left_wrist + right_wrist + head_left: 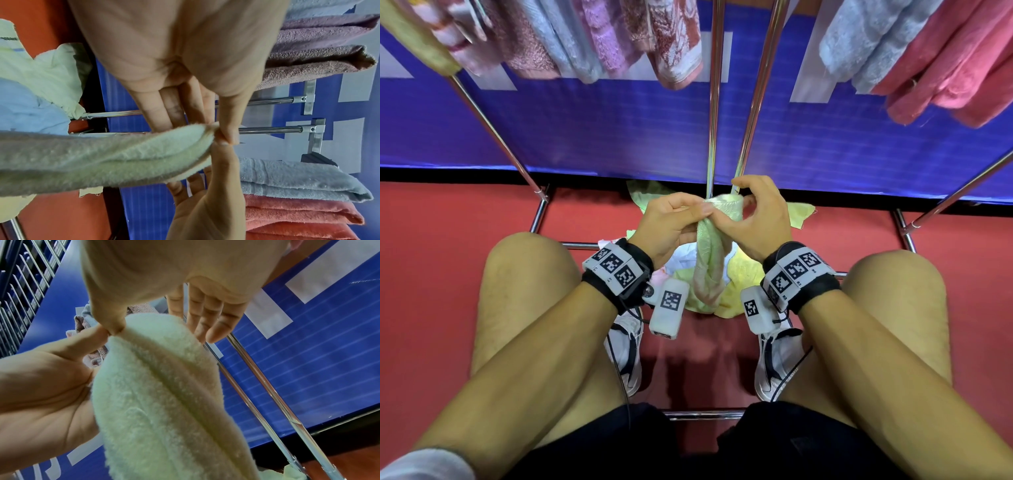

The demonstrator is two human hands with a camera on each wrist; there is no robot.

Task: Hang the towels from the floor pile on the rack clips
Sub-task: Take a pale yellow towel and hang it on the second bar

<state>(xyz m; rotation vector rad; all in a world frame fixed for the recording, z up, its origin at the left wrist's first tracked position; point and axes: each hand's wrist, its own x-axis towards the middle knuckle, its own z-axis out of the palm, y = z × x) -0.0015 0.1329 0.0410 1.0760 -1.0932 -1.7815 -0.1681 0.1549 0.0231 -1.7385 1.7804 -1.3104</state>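
Both hands hold one pale green towel (709, 263) by its top edge, low in front of the rack. My left hand (678, 219) pinches the edge between thumb and fingers. My right hand (755, 216) pinches the same edge right beside it. The towel hangs bunched down to the floor pile (744, 270) of yellow, white and green towels. In the left wrist view the left thumb (227, 129) presses on the towel (102, 159) corner. In the right wrist view the right thumb (112, 322) pins the towel (164, 402) while the other fingers stand loose. No clip shows plainly.
Chrome rack poles (714, 102) rise just behind the hands, with base bars on the red floor (448, 260). Several hung towels (674, 44) and pink ones (955, 68) fill the top. A blue banner (585, 130) backs the rack. My knees and shoes flank the pile.
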